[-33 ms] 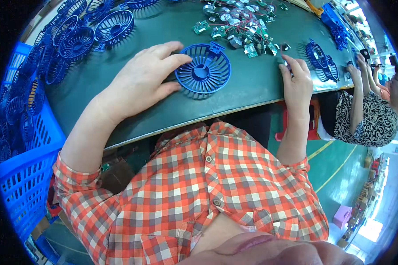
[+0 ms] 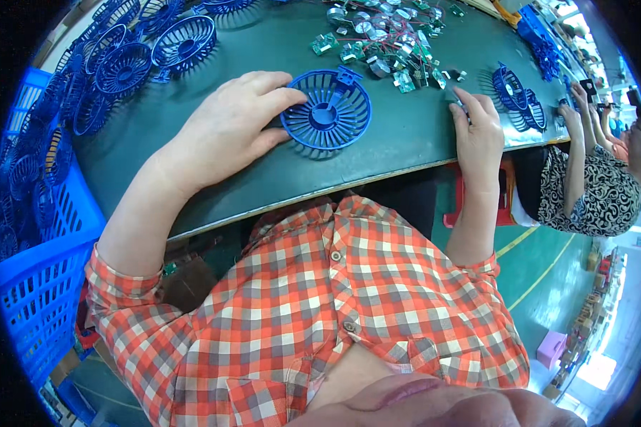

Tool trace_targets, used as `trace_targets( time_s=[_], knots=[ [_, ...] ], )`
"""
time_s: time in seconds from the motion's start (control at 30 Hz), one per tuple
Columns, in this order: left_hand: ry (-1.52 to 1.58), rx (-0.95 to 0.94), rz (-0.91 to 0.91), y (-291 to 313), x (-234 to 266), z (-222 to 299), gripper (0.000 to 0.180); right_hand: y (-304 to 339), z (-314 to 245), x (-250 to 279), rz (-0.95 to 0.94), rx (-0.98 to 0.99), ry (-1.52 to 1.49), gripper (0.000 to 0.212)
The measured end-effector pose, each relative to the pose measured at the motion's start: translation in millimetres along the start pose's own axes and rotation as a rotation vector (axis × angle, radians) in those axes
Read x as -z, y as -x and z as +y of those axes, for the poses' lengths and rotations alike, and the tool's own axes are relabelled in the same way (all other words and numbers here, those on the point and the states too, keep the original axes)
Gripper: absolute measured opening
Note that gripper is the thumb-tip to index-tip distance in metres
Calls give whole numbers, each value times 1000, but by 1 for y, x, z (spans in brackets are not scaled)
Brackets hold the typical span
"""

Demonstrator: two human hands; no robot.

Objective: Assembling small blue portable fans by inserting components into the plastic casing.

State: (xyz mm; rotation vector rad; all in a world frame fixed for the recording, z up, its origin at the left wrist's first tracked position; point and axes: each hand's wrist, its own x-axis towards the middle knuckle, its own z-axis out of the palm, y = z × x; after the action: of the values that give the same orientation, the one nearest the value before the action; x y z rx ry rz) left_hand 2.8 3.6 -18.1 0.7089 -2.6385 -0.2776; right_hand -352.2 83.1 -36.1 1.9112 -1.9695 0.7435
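Observation:
A round blue plastic fan grille [image 2: 325, 115] with slots round a central hub rests on the table in front of me. My left hand [image 2: 228, 128] grips its left rim, the index finger over the edge and the thumb below. Right of it, near the table's front edge, my right hand [image 2: 479, 132] has its thumb and fingers curled together at the tips. Something small shows between those fingers, too hidden to name. Beyond both hands lies a heap of small green circuit boards with silver motors and red wires [image 2: 381, 39].
More blue grilles [image 2: 185, 44] lie at the far left, above a blue slotted basket [image 2: 46, 263]. Two blue parts [image 2: 516, 96] lie right of my right hand. Along the same green table [image 2: 406, 135] sits a co-worker in a patterned top [image 2: 584, 185].
My left hand and the grille have shifted very slightly left. The thin dark thing above my right fingertips no longer stands up there.

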Motion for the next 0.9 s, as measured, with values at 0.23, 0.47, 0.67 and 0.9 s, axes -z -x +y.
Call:
trace_targets(
  time_s=[0.23,0.47,0.67,0.9],
  knots=[
    [113,-114,-70,-7,7,7,43,-8,0,6,-105,13,105,28],
    [31,-111,-76,-7,19,22,38,-15,18,0,-64,-22,74,34],
    [-106,-137,70,-16,7,16,46,-2,19,-5,40,-114,-107,30],
    [-21,-180,20,-12,-2,20,34,3,4,5,-64,-239,-54,28]
  ],
)
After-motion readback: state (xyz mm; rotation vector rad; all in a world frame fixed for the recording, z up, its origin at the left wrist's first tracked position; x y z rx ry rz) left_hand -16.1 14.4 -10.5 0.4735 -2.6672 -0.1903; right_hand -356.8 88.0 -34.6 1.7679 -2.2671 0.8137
